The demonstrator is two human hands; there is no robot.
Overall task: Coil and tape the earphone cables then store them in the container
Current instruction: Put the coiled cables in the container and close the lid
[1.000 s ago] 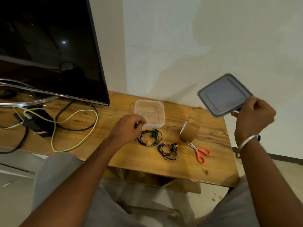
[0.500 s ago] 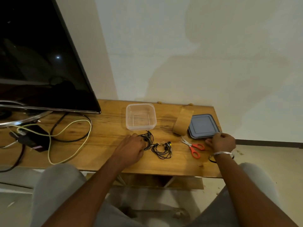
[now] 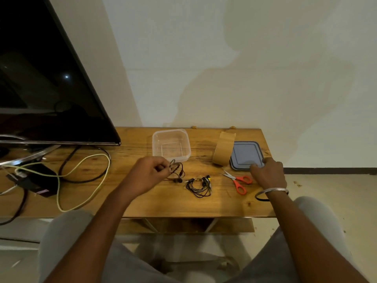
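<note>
The left hand (image 3: 146,174) is the nearer one to the work: its fingertips are pressed together in a pinch on a loop of the first cable (image 3: 177,173), the other fingers curled under. From that pinch the cable trails off to the right and toward the person, so its long axis runs roughly far to near, with the earbuds at the near end lying on the table (image 3: 142,203). The container (image 3: 171,145) stands open just beyond the pinch, its near wall close to the top of the loop; whether they touch cannot be told. Any drop into it would be a short lift away and slightly right.

The cable is thin, dark and limp, gathered in loose uneven loops. No tape can be made out on it, so it probably needs winding first.

The second cable (image 3: 199,185) lies between the two hands, a slack black coil with a yellow speck at its far edge.

The right hand (image 3: 269,173) sits at the near right corner of the lid (image 3: 245,155), fingers bent down onto its rim; gripping or only resting cannot be told. Tape (image 3: 223,149) stands on edge against the lid's left side, scissors (image 3: 237,181) just beside that hand
</note>
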